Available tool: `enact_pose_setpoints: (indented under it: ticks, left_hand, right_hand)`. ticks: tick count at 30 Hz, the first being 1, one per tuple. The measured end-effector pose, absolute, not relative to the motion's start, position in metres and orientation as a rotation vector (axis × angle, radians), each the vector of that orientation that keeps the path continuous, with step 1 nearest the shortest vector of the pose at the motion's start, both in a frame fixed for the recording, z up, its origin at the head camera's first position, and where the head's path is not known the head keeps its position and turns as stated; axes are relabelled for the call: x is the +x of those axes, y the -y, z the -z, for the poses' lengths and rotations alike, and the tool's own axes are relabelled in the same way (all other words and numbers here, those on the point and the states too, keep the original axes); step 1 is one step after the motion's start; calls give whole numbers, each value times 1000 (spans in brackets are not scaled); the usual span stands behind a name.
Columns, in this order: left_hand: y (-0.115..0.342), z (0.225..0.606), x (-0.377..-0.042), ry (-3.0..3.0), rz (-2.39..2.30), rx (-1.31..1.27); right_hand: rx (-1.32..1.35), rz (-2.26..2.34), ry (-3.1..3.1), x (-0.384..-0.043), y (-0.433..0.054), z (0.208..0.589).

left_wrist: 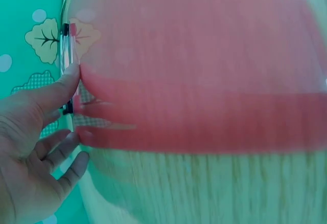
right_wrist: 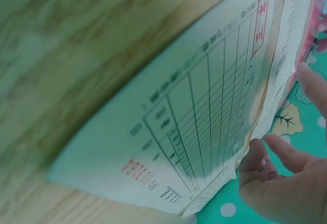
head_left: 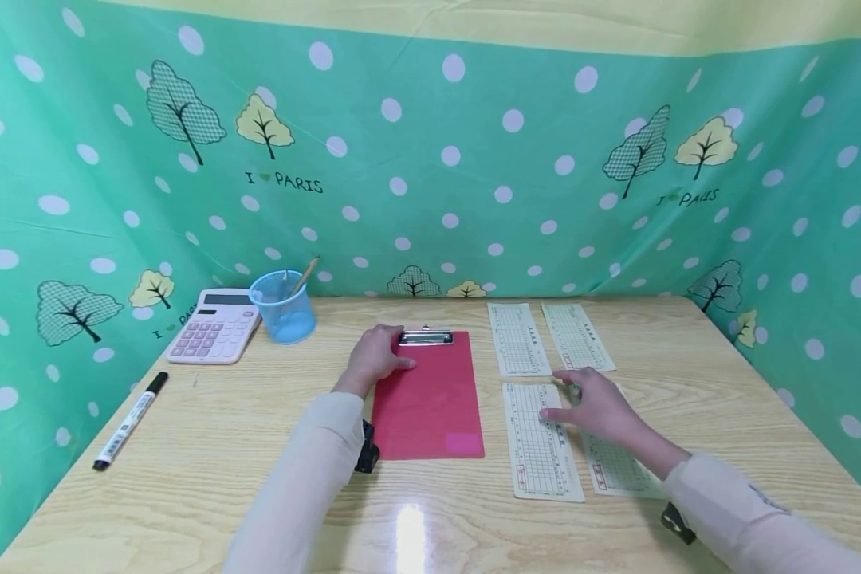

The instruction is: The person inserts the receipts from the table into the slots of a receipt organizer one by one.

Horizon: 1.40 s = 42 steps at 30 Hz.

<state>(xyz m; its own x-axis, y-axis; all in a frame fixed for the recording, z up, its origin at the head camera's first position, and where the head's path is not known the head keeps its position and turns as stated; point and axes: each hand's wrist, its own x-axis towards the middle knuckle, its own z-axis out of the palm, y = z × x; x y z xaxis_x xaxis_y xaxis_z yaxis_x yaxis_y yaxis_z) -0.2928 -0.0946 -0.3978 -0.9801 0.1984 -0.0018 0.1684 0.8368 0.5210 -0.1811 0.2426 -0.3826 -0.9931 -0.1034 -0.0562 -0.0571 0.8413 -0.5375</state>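
Apparently steadying a red clipboard (head_left: 430, 402) with the left hand (head_left: 371, 360) while lining up the right hand (head_left: 601, 405) over four printed slips (head_left: 516, 331), so probably working at taking hold of a first slip. Seemingly calling next for pinching an edge of the lower left slip (head_left: 543, 466), lifting it cleanly off the tabletop (head_left: 222, 478), and perhaps pressing open the clip (head_left: 426, 338).

Resting the left hand at the upper left corner of the clipboard, just beside the clip, with thumb and fingers apart rather than clamped. Holding the right thumb and fingers apart too, above the far end of the lower left slip; not telling for certain whether touching paper there.

Seeing the slips lying flat to the right of the clipboard: the upper left slip (head_left: 520, 351) and the upper right slip (head_left: 577, 331) just beyond the right fingertips, the lower left slip partly beneath the thumb, the lower right slip (head_left: 620, 472) partly hidden beneath hand and wrist.
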Motion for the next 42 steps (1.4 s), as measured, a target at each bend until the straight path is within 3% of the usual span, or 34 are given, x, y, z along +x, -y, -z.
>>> enact_pose_setpoints:
  ticks: [23,42]
  left_hand:
    - [97,387,-281,-3033,-629,381]
    - [84,395,-284,-3080,-619,258]
  right_hand:
    - [-123,681,-2934,-177,-241,379]
    - [-136,651,-2957,-177,-238,377]
